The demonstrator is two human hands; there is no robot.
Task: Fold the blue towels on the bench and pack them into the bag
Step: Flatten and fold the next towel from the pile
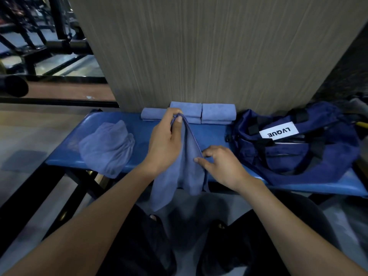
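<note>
Blue towels sit in three groups on a blue padded tabletop [215,136] seen from above by the person working at it. One towel [179,172] is held in both hands at the middle of the tabletop, its lower part hanging over the near edge toward the person's dark-clothed legs. The left hand [165,140] is raised at the far end of this towel, its grip closed on a gathered corner between thumb and fingers. The right hand [221,164] is lower and nearer, its grip pinching the towel's dark hemmed edge between thumb and forefinger, so the edge runs taut in a slanted line from one hand to the other.

Behind the hands, against a pale wood-grain panel [209,52], lie the folded towels [217,113], stacked side by side in neat rectangles along the far edge of the tabletop. To the left, a crumpled towel [108,148] lies in a loose heap that droops over the near edge, well apart from the hands.

On the right end of the tabletop rests a dark navy bag [298,156] with black straps, its top open and sagging. A white label [278,130] on it reads LVQUE, upside down from this viewpoint. The bag is just beside the folded towels and near the right hand, touching neither.

Dark metal framework [49,36] shows blurred in the upper left.
</note>
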